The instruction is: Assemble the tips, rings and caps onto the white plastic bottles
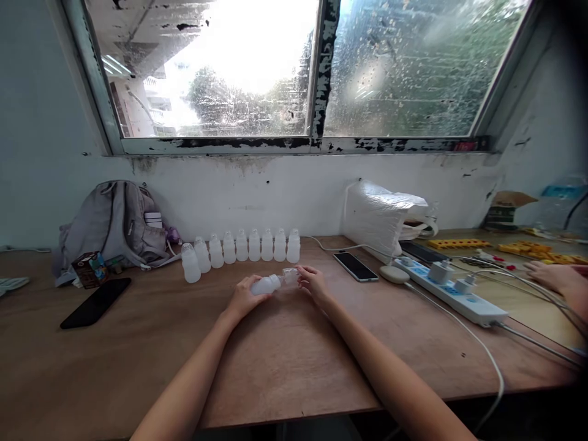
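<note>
My left hand is wrapped round a small frosted white bottle, tilted so its neck faces right. In my right hand a clear plastic cap is pinched by the fingertips, just off the bottle's neck. Whether the cap and neck touch, I cannot tell. Behind my hands a row of several similar frosted bottles stands upright along the wall side of the table; the leftmost bottle is nearest to me. Clear caps appear to sit on their tops.
To the left are a grey backpack, a small carton and a black phone. On the right lie another phone, a white power strip with cables and a white bag. A co-worker's hand is near yellow parts.
</note>
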{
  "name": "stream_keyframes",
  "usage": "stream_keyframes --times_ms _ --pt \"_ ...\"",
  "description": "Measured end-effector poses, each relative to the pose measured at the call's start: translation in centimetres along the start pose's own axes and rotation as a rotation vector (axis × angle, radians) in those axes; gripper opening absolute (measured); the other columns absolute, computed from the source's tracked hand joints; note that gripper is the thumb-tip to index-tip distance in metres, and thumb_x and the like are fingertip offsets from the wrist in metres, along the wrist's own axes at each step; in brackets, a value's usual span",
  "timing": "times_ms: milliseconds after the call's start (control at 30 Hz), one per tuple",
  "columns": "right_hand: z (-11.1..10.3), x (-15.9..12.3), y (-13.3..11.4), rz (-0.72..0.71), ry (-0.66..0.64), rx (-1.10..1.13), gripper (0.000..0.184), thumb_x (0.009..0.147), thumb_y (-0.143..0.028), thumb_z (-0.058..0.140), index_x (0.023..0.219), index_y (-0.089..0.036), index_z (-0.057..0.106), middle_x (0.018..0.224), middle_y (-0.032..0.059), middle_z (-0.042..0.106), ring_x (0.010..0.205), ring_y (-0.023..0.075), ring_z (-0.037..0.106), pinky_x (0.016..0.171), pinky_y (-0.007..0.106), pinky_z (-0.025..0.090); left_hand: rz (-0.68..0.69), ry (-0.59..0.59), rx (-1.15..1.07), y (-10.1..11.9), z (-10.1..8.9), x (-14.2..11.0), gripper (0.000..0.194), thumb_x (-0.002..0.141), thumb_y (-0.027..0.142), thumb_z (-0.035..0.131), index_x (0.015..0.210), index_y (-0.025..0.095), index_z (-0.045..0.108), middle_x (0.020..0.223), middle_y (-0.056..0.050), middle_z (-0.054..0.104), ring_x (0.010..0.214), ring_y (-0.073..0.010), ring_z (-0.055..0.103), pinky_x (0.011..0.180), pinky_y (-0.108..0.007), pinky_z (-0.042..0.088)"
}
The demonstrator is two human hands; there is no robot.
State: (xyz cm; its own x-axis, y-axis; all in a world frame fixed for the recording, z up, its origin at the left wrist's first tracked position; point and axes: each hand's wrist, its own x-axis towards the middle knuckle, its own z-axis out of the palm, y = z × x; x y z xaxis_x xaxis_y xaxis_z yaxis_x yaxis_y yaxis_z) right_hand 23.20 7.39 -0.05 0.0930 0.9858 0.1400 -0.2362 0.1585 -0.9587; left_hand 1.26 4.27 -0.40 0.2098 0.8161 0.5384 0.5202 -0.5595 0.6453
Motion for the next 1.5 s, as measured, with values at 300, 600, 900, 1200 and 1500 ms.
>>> stream_keyframes --times_ms 300,600,900,1200,1500 --pt "1.6 -1.1 1.2 0.0 -0.162 -0.158 0.028 0.069 -0.043 0.054 0.07 -0.015 0.056 0.042 -0.0035 0.049 0.028 0.0071 0.038 0.025 0.018 0.025 0.019 -0.039 -0.05 0.1 0.0 -0.1 0.041 0.055 0.037 0.071 0.092 0.023 0.062 0.089 -0.003 0.061 0.081 -0.0202 0.057 0.074 -0.03 0.042" --pt "3.1 -2.6 -0.2 -0.123 -0.105 -0.263 0.047 0.075 -0.057 0.034 0.06 -0.016 0.052 0.032 -0.0044 0.039 0.025 0.0076 0.032 0.027 0.02 0.02 0.047 0.022 -0.138 2.1 -0.2 -0.8 0.047 0.055 0.041 0.07 0.098 0.025 0.063 0.087 -0.005 0.061 0.078 -0.0212 0.056 0.074 -0.031 0.044" --pt "3.5 -4.0 -1.7 -0.371 0.012 -0.29 0.036 0.076 -0.035 0.033 0.047 -0.017 0.044 0.042 -0.0021 0.038 0.041 0.0088 0.034 0.04 0.022 0.026 0.086 -0.031 -0.15 3.6 -0.5 -1.0 0.043 0.059 0.042 0.068 0.097 0.022 0.064 0.079 -0.005 0.059 0.07 -0.0191 0.056 0.064 -0.028 0.044" --pt "3.6 -4.7 -1.7 -0.475 0.077 -0.365 0.036 0.077 -0.035 0.028 0.049 -0.019 0.044 0.044 -0.0014 0.039 0.043 0.0104 0.034 0.043 0.023 0.026 0.188 -0.018 0.018 4.6 -0.9 -1.2 0.047 0.062 0.043 0.065 0.103 0.021 0.062 0.078 -0.006 0.058 0.065 -0.0175 0.056 0.062 -0.027 0.045" --pt "3.6 -4.6 -1.2 -0.46 0.063 -0.314 0.036 0.077 -0.035 0.026 0.051 -0.019 0.044 0.046 -0.0003 0.043 0.043 0.0109 0.035 0.043 0.024 0.027 0.232 0.009 0.11 5.4 -0.9 -1.1 0.046 0.063 0.045 0.063 0.102 0.021 0.062 0.078 -0.005 0.058 0.064 -0.0168 0.056 0.061 -0.026 0.046"
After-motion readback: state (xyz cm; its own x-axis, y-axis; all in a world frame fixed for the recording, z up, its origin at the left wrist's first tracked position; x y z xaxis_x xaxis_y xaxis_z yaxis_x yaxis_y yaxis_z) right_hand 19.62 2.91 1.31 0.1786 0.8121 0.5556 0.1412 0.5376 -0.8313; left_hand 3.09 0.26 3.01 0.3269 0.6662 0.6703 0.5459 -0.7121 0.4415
